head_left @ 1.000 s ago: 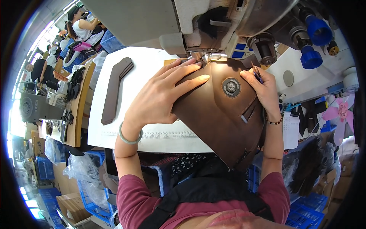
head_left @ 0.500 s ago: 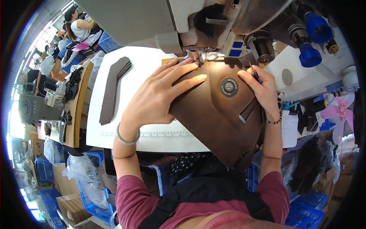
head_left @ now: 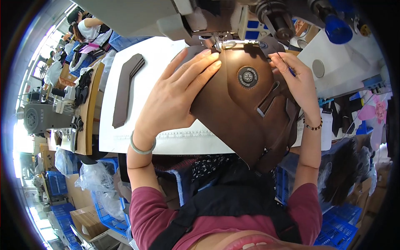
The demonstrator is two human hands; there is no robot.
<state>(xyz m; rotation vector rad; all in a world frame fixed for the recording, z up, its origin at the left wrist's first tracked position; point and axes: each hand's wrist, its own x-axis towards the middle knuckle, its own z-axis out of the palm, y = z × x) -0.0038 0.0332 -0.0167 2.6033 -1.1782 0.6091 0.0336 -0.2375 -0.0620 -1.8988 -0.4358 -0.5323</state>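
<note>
A brown leather panel [head_left: 237, 121] with a round dark badge [head_left: 248, 77] and a stitched slot lies beneath the presser foot [head_left: 218, 43] of a sewing machine. My left hand [head_left: 177, 89] rests flat on the panel's left part, fingers stretched toward the foot. At the panel's right edge, my right hand [head_left: 298, 81] is closed around a slim, dark, pointed tool [head_left: 286, 63] with a bluish end. Its thumb and fingertips are close to the leather there; whether they also pinch it I cannot tell. Folded leather layers hang at the panel's lower right, over the table edge.
A stack of dark brown angled strips [head_left: 126, 91] lies left on the white table [head_left: 166, 143], which has a ruler scale along its front. The machine head [head_left: 129, 18] overhangs the work. Blue crates [head_left: 106, 212] stand below left. A co-worker [head_left: 89, 31] sits far left.
The view has shifted, with the machine higher in the picture. My right hand has moved outward to the panel's right edge, and more of the folded layers shows. My left hand stays flat.
</note>
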